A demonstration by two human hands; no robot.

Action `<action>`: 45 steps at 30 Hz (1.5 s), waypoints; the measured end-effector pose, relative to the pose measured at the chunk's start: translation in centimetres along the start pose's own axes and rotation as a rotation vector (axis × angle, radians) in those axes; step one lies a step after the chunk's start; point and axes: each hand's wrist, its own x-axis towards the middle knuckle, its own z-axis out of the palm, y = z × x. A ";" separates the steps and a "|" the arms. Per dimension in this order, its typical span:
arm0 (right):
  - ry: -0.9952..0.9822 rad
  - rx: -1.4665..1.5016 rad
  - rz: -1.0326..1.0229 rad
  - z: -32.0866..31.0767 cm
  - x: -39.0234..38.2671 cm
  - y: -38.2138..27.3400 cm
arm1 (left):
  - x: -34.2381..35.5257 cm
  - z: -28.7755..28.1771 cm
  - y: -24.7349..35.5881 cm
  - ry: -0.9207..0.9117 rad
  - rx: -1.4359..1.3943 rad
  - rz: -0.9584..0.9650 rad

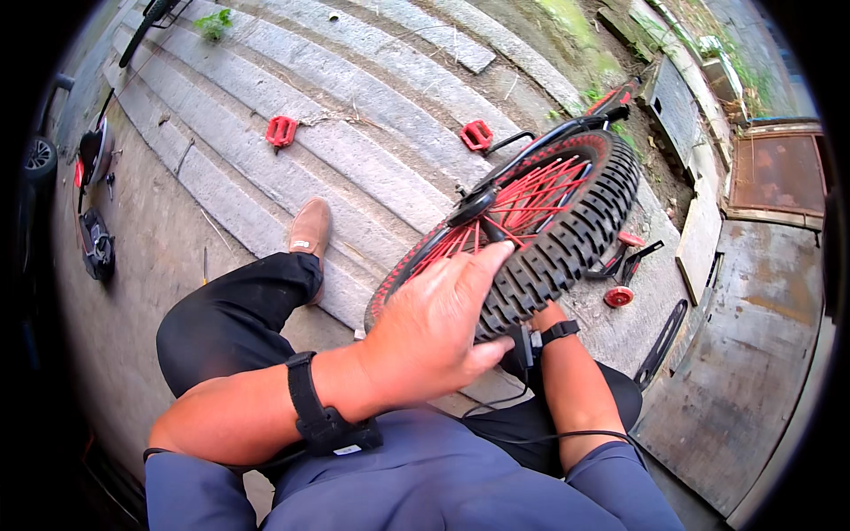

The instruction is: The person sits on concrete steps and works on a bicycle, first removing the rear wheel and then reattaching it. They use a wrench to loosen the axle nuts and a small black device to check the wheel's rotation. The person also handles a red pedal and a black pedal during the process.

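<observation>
A small bicycle's wheel [567, 257], with a knobbly black tyre, a red-patterned sidewall and red spokes, stands tilted in front of me. My left hand [434, 319] is closed on the near part of this wheel, its fingers reaching toward the spokes and its thumb by the tread. My right hand [549, 315] is behind the tyre's lower edge, with only the part near the wrist showing; its fingers are hidden. Beyond the wheel, a red pedal [476, 135] sits at the end of a black crank arm. Another red pedal [282, 131] is farther left over the slabs.
Black brackets with small red wheels [619, 296] lie right of the tyre, near a long black slotted part [661, 343]. A metal sheet [735, 354] covers the right side. A screwdriver [205, 267] and a black bag [97, 248] lie left. Stone slabs [239, 199] run across the ground.
</observation>
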 end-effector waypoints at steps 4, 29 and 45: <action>-0.015 -0.058 -0.071 -3.3 2.4 -4.4 | 0.8 0.0 0.3 0.010 -0.021 -0.038; -0.029 -0.027 -0.110 -2.7 1.3 -16.0 | 6.4 -0.9 4.0 0.026 -0.153 -0.230; -0.040 0.325 0.014 -5.4 -2.5 -18.5 | 4.1 5.3 4.5 -0.160 0.262 0.046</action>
